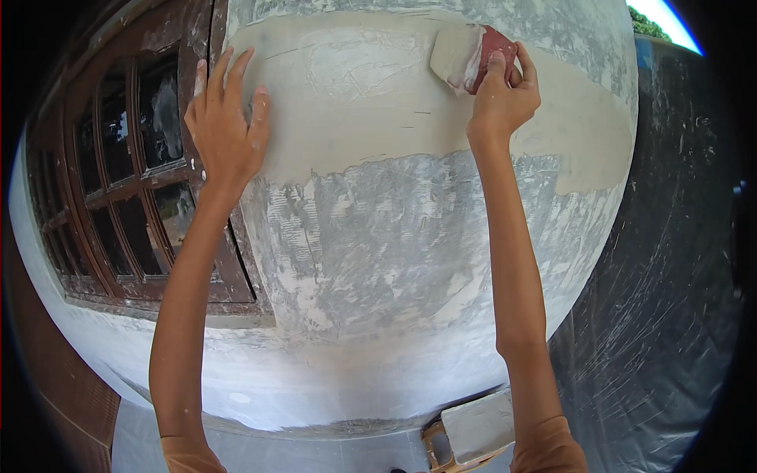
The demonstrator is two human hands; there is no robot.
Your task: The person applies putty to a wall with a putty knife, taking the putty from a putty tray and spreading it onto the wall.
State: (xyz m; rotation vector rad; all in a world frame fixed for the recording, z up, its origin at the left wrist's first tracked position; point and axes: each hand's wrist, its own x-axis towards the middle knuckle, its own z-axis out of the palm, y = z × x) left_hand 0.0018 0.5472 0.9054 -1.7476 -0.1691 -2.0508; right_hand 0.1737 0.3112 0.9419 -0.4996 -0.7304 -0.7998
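My right hand (505, 98) grips a red putty scraper (495, 57) at the upper right, thumb on its near face. Thick pale putty coats the scraper's left part, which lies at the wall. A broad band of smooth beige putty (347, 118) runs across the wall, with a wetter, whiter patch (363, 63) left of the scraper. My left hand (229, 130) is raised with fingers spread, at the edge where the putty meets the window frame. Whether its fingertips touch the surface I cannot tell.
A brown wooden window (134, 173) with several dark panes is at the left. Below the band the wall is patchy grey and white (386, 244). Dark plastic sheeting (654, 315) hangs at the right. A wooden stool (477, 430) with a pale top stands on the floor, lower right.
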